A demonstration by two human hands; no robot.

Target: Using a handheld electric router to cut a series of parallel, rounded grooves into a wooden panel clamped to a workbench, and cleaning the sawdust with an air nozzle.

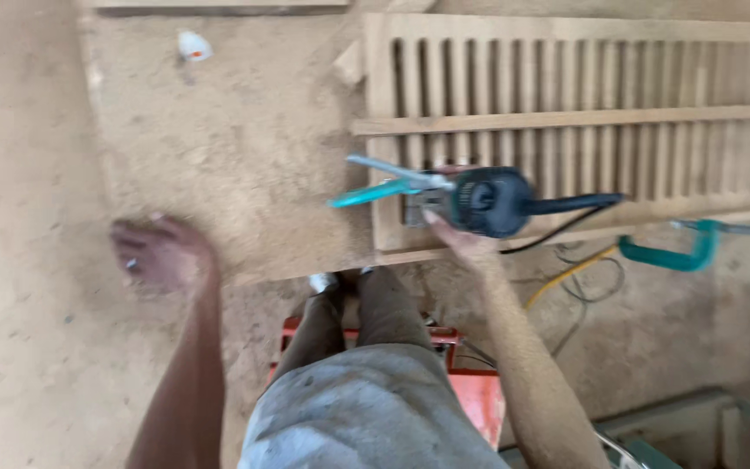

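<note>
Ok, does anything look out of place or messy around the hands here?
Sawdust coats the workbench. A black power tool, held by the right hand, lies on the slatted wooden panel, its cords trailing loosely off the edge. The left hand is blurred.

The slatted wooden louvre panel [583, 95] lies flat on the dusty board worktop [236, 148], filling its right part. On the panel's near left corner rests the black corded power tool [488, 201], the right hand [453, 239] against its near side. The left hand [162, 256] hangs off the worktop's near left edge. The teal metal clamp [674, 252] sits right of the tool, at the panel's near edge. Below, nearer the person, stands the orange-red stand [475, 391].
</note>
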